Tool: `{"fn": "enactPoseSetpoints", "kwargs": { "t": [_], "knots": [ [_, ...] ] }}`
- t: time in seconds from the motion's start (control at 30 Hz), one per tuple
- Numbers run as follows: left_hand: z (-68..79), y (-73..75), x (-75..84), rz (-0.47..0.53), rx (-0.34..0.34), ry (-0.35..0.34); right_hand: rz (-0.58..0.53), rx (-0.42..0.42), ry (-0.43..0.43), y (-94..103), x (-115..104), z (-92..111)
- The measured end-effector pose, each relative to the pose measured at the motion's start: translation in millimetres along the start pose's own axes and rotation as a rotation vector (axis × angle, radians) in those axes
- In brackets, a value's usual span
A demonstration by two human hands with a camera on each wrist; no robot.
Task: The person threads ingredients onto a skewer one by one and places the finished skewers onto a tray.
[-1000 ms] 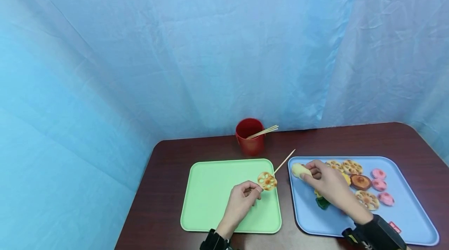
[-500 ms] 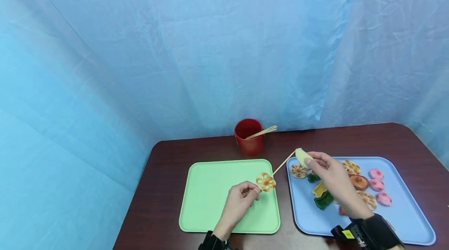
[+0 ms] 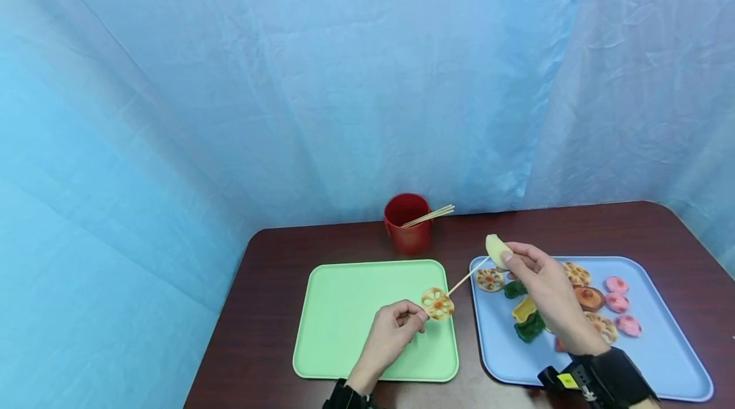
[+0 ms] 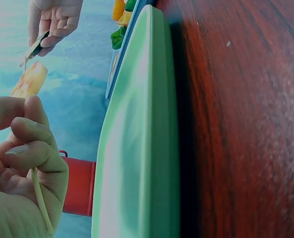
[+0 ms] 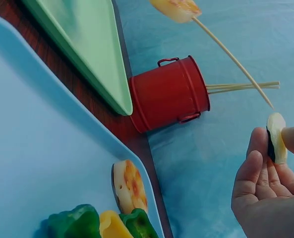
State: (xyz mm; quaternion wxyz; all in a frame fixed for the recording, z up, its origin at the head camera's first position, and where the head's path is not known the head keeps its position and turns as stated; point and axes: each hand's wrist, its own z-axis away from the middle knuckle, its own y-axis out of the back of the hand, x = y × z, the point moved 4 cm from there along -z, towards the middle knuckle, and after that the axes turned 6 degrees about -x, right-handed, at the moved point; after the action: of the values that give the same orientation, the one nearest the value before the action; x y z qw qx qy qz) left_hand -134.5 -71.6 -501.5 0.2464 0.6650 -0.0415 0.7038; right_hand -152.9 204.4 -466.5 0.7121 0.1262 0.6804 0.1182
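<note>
My left hand [image 3: 393,335] grips a wooden skewer [image 3: 464,282] that bears one browned lotus root slice [image 3: 438,304] just beyond the fingers. In the left wrist view, the skewer's lower end [image 4: 41,203] runs across the palm. Between thumb and fingers, my right hand [image 3: 548,291] pinches a pale slice with a dark edge [image 5: 277,136]; its exact kind is unclear. The right wrist view has the skewer tip very near the pale slice, with a small gap showing. Beneath the left hand lies a green tray [image 3: 333,326], and the right hand is over a blue tray [image 3: 666,358].
On the blue tray are lotus slices [image 3: 490,279], green pepper pieces [image 3: 529,327], a yellow pepper piece [image 3: 523,310], a brown mushroom-like piece [image 3: 589,298] and pink rounds [image 3: 628,325]. A red bucket [image 3: 409,238] holding several skewers [image 3: 430,215] stands behind the green tray.
My right hand has lifted the pale slice off the blue tray's upper left corner and raised it to the skewer's tip. The left hand has stayed nearly still, the skewer dipping slightly.
</note>
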Motion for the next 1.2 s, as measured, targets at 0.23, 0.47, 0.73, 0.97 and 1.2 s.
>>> {"fn": "enactPoseSetpoints", "kwargs": {
  "t": [0.23,0.47,0.73,0.97,1.2],
  "knots": [
    [0.6,-0.7,-0.5,-0.004,-0.007,0.001,-0.044,0.008,0.016,0.6,-4.5,0.8],
    [0.9,-1.6,-0.6,-0.006,-0.002,-0.006,-0.062,0.011,0.025,0.5,-4.9,1.0],
    [1.8,-3.0,-1.1,-0.007,-0.002,-0.047,-0.072,0.01,0.028,-1.2,-4.9,0.5],
    [2.2,-4.7,-2.7,0.002,0.0,-0.027,-0.036,0.002,-0.023,-5.9,-6.2,2.4],
    [2.4,-8.8,-2.1,0.043,0.003,-0.045,-0.024,-0.024,-0.067,-12.5,-4.9,3.9]
  ]
}}
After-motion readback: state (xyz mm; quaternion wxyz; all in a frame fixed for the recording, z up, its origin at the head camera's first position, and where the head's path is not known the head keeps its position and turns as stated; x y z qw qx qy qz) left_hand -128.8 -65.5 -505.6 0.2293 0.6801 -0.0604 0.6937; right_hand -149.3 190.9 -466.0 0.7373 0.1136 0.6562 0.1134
